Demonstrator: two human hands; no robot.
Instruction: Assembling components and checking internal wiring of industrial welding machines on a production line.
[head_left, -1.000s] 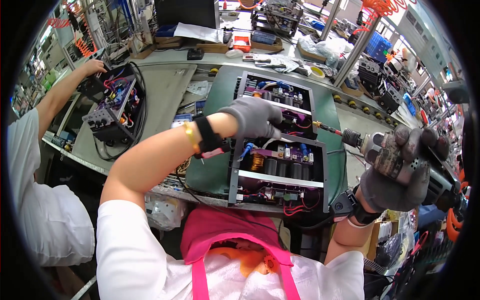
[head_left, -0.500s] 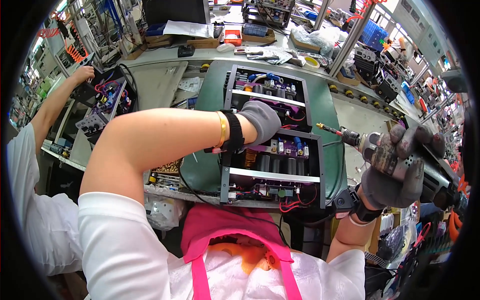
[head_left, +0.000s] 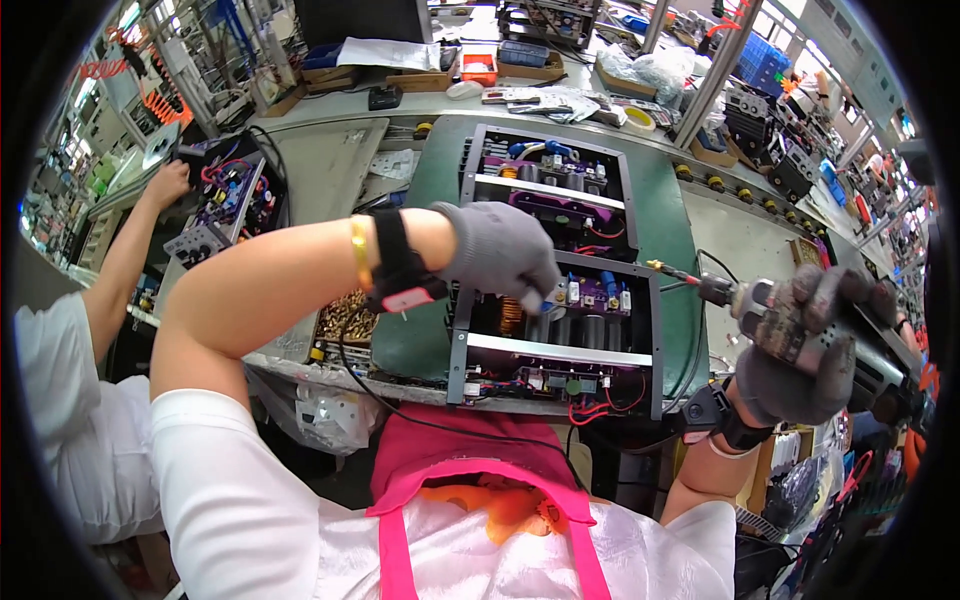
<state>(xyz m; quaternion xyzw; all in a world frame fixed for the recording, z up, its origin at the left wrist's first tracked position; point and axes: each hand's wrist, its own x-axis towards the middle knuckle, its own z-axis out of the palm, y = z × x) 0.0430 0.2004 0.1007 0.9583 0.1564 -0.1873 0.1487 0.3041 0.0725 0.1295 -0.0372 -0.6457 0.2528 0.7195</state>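
At far left a co-worker's hand (head_left: pixel 172 183) rests on another circuit unit (head_left: pixel 225 200). The gloved left hand (head_left: pixel 500 255) presses, fingers curled, into the open electronics chassis (head_left: pixel 555 340) on the green worktop (head_left: pixel 670 240); whether it grips anything cannot be told. The gloved right hand (head_left: pixel 805 345) is clenched around an electric screwdriver (head_left: pixel 735 295), its bit pointing at the chassis's right edge.

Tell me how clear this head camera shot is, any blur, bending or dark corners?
Head view: bright, even workshop light, no strong glare; the open electronics chassis at centre is sharp. Fisheye bending curves the bench edge, and a black rim cuts off the corners. The left hand is crisp; the right hand with its power screwdriver looks slightly soft near the edge.
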